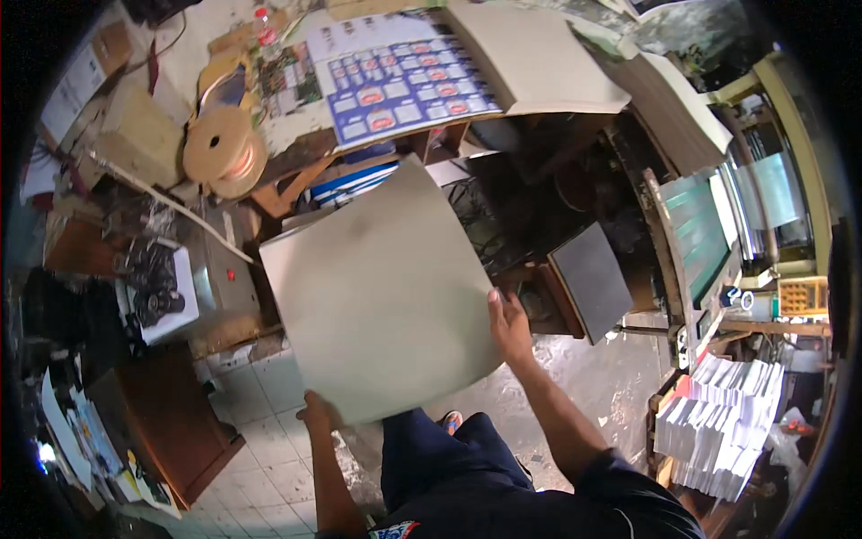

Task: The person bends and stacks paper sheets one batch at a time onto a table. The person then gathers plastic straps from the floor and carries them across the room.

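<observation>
A large pale grey-green board or sheet [386, 296] spans the middle of the view, held out in front of my legs. My left hand [319, 410] grips its near left corner, the fingers mostly tucked beneath. On the right edge, my right hand [510, 325] has closed with the thumb on top and the fingers along the rim and below. The sheet bows slightly between both hands. Whether it is one sheet or a few together, I cannot tell.
Ahead stands a workbench with a blue-and-white printed sheet [404, 90] and a thick stack of blank board [539, 58]. A wire spool [220, 153] sits at its left. A grey-topped stool [593, 278] is to the right, and stacked white papers [718, 422] lie farther right.
</observation>
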